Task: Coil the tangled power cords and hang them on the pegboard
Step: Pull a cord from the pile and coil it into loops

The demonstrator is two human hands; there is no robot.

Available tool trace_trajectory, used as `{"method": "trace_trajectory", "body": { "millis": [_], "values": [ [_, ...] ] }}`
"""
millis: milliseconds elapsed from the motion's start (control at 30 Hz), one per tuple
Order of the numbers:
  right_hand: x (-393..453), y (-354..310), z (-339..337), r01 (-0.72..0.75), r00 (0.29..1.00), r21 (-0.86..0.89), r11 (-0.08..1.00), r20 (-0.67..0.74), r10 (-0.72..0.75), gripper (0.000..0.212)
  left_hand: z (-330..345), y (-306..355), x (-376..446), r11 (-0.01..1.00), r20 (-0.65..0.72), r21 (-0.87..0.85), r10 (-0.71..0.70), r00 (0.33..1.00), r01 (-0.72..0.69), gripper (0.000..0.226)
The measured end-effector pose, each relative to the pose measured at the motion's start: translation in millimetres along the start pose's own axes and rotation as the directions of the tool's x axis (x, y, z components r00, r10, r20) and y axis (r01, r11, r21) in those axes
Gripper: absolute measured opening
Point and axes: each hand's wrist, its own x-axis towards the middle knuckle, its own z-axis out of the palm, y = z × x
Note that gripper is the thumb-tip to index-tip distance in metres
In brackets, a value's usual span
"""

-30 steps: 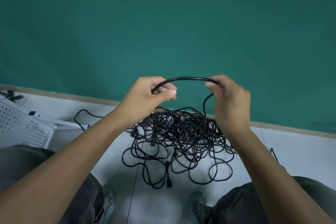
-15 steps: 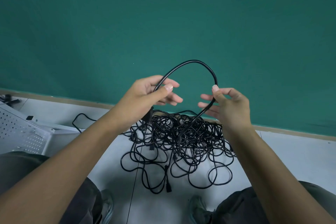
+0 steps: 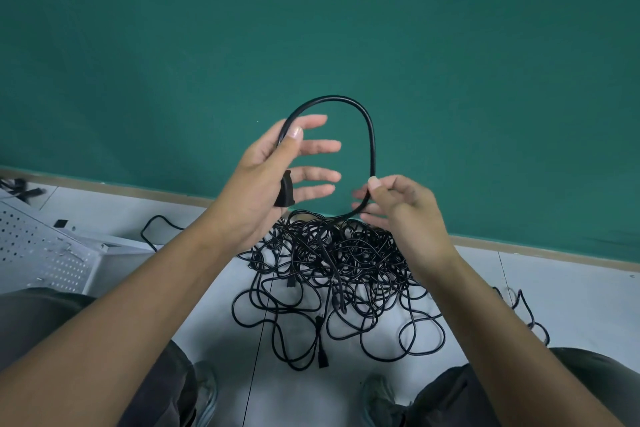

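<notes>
My left hand (image 3: 266, 177) pins the cord (image 3: 370, 135) under its thumb, the other fingers spread straight, with the plug (image 3: 285, 192) against my palm. My right hand (image 3: 398, 208) pinches the same cord where its raised loop comes down. The tangle (image 3: 332, 274) lies on the floor (image 3: 571, 288) by the wall (image 3: 311, 28); the pegboard (image 3: 38, 253) lies at the floor's left edge.

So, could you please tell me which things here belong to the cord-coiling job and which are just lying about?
Part of the job:
- cord loop, pinched by left hand and right hand
- plug in the left palm
- tangled cord pile
- white pegboard

Lying about:
- dark clutter at far left
- shoes
</notes>
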Motion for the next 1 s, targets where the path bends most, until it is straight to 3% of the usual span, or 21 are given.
{"method": "trace_trajectory", "body": {
  "millis": [233,367,533,733,900,1000],
  "values": [
    [-8,7,14,0.184,0.976,-0.035,0.982,0.124,-0.178,0.017,-7,-7,7,0.988,-0.068,-0.112,-0.113,0.991,0.105,0.032],
    [-12,7,17,0.207,0.952,-0.007,0.978,0.233,-0.2,0.015,-3,-10,5,0.944,0.045,-0.233,-0.228,0.973,0.232,0.037],
    [-16,10,20,0.201,0.92,-0.054,0.978,0.354,-0.169,0.015,-3,-7,4,0.921,0.164,-0.258,-0.256,0.953,0.292,0.036],
    [-19,13,25,0.15,0.932,-0.076,0.986,0.343,-0.115,0.032,-1,-2,5,0.893,0.107,-0.364,-0.242,0.964,0.265,0.037],
    [-27,14,28,0.11,0.88,-0.08,0.991,0.471,-0.059,0.041,-3,10,6,0.888,-0.046,-0.424,-0.218,0.975,0.179,0.018],
    [-29,18,30,0.099,0.845,-0.063,0.993,0.533,-0.05,0.042,-8,17,7,0.895,-0.087,-0.416,-0.214,0.973,0.159,0.03]
  ]
}}
